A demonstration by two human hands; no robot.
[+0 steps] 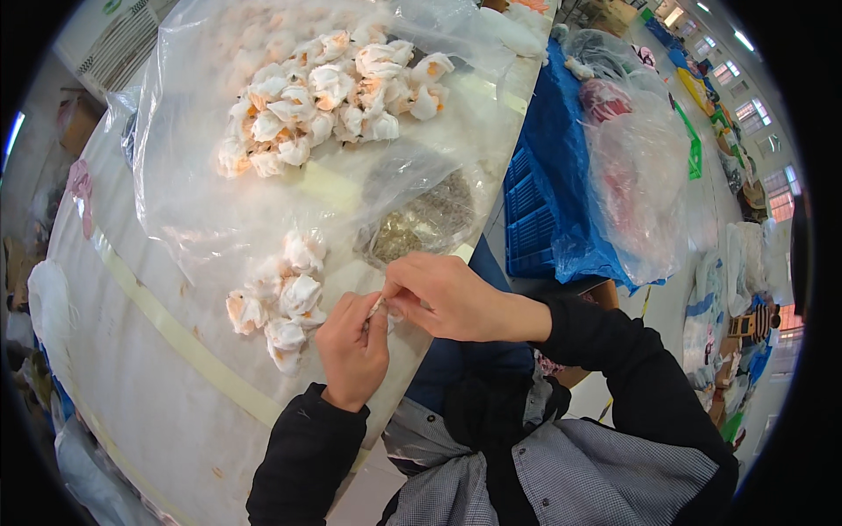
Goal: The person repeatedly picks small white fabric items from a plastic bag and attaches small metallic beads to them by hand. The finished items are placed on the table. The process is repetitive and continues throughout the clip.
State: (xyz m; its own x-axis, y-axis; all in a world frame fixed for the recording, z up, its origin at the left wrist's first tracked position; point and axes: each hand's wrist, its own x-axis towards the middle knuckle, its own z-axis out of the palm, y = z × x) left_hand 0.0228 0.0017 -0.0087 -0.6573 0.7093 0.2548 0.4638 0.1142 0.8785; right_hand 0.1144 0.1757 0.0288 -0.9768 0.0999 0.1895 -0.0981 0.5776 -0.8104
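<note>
My left hand (353, 344) and my right hand (454, 296) meet above the table's near edge, fingers pinched together. Between the fingertips shows a small whitish piece (377, 307), mostly hidden by the fingers, so its kind is unclear. Just left of my left hand lies a small cluster of white artificial flower heads (300, 295) with orange tints. Beyond my right hand sits a clear plastic bag (419, 219) of small brownish-gold bits. Farther off, a larger heap of the same white and orange flower heads (329, 88) lies on and partly under clear plastic sheeting (180, 167).
The pale table (114, 351) carries yellowish tape strips (189, 351). At its right stands a blue crate (529, 215) with blue sheeting and a clear bag (640, 175) holding pinkish things. A pink cloth scrap (80, 195) lies at the left edge.
</note>
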